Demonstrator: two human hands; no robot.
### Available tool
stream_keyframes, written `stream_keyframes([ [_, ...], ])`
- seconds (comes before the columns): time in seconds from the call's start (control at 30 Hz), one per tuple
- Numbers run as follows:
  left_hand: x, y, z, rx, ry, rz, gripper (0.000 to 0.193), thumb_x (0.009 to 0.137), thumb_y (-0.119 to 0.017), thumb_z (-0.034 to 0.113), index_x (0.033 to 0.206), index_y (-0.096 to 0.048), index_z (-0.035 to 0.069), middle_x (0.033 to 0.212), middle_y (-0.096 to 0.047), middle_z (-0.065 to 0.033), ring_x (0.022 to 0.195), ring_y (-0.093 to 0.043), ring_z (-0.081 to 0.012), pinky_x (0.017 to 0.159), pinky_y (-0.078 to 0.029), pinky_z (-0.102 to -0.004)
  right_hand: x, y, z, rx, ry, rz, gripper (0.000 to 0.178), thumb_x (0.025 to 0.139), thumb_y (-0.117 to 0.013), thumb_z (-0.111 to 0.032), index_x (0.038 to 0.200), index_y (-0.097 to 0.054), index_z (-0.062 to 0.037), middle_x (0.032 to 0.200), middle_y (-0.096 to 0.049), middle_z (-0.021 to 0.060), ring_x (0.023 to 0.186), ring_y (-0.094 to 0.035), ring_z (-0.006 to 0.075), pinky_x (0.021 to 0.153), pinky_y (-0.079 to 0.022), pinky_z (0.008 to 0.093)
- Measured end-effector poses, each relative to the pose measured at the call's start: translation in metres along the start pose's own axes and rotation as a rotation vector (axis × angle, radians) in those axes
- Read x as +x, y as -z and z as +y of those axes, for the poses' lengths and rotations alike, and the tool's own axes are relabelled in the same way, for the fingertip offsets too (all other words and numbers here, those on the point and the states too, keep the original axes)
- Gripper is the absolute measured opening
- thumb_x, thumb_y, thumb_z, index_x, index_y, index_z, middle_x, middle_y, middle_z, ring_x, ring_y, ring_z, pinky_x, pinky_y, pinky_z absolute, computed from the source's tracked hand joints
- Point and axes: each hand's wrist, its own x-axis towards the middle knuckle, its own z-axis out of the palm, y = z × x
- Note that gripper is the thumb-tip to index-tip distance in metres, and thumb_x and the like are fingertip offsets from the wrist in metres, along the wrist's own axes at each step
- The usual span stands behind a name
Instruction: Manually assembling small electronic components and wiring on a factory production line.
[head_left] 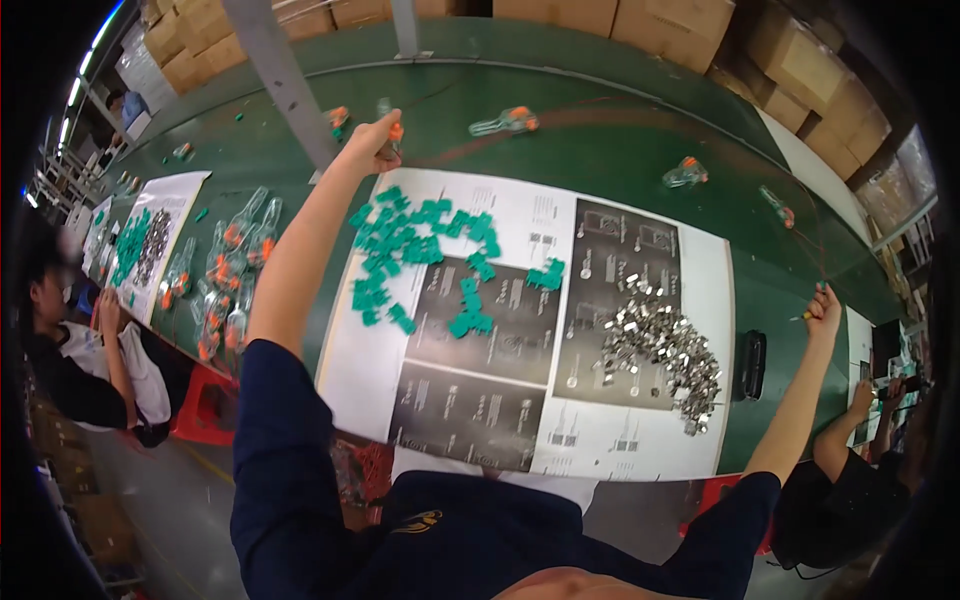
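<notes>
Green pieces: matte teal plastic, small and blocky with notched edges, scattered in clumps (395, 235) over the left part of a printed sheet.
Metal pieces: shiny silver, small and angular, heaped loosely (665, 345) on the sheet's right side.
Printed sheet: flat white paper (370, 395) with dark grey panels, spread on a smooth green tabletop (600, 140).
Black case: a dark, oblong item (753, 365) just right of the sheet.
Clear-and-orange piece: transparent and bright orange plastic (396, 132), above the tabletop near the sheet's far left corner; its long axis runs away from the person, clear end farthest, orange end among the fingers.
Left hand: pinching that piece (374, 143), the bare arm stretched forward, nearly straight.
Right hand: fingertips drawn together (824, 313) around a slim item (806, 316) whose yellowish end points left; it is too small here to say what it is. This arm reaches out to the right and forward, well apart from the other.
</notes>
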Motion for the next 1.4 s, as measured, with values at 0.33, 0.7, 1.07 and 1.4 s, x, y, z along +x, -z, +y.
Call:
stream_keyframes([
  [0.33, 0.096, -0.148, 0.002, 0.920, -0.759, 0.324, 0.068, 0.077, -0.070, 0.053, 0.112, -0.057, -0.004, 0.118, -0.056, -0.0277, 0.109, -0.057, -0.0409, 0.084, -0.051, -0.0502, -0.018, -0.179, 0.098, 0.227, -0.099, -0.356, 0.024, 0.091, -0.064, -0.015, 0.102, -0.058, 0.0050, 0.070, -0.047, -0.0012, 0.048, -0.029, 0.0022, 0.041, -0.024, 0.0181],
  [0.7, -0.094, -0.192, 0.014, 0.854, -1.198, -0.291, 0.049, 0.080, -0.072, 0.034, 0.118, -0.059, 0.006, 0.101, -0.055, -0.0196, 0.094, -0.058, -0.0368, 0.082, -0.049, -0.0436, -0.189, -0.358, 0.216, -0.131, -0.462, -0.618, 0.026, 0.095, -0.057, -0.014, 0.108, -0.057, 0.0086, 0.086, -0.062, 0.0080, 0.047, -0.030, 0.0013, 0.041, -0.027, 0.0158],
  [1.07, -0.233, 0.066, -0.068, 1.226, -0.719, -0.066, 0.049, 0.076, -0.060, -0.003, 0.124, -0.056, 0.004, 0.119, -0.050, -0.0175, 0.111, -0.052, -0.0366, 0.098, -0.042, -0.0406, -0.260, -0.361, 0.166, 0.279, -0.618, -0.674, 0.019, 0.096, -0.052, -0.005, 0.107, -0.054, 0.0103, 0.092, -0.063, 0.0154, 0.050, -0.034, 0.0036, 0.043, -0.031, 0.0159],
  [1.4, -0.328, 0.019, -0.043, 0.374, -0.614, -0.259, 0.036, 0.083, -0.054, -0.006, 0.118, -0.059, 0.000, 0.120, -0.061, -0.0162, 0.121, -0.054, -0.0301, 0.105, -0.038, -0.0358, -0.479, -0.340, 0.148, 0.016, -0.526, -0.965, 0.026, 0.102, -0.043, -0.018, 0.109, -0.056, 0.0035, 0.095, -0.066, 0.0187, 0.053, -0.048, 0.0084, 0.050, -0.046, 0.0209],
])
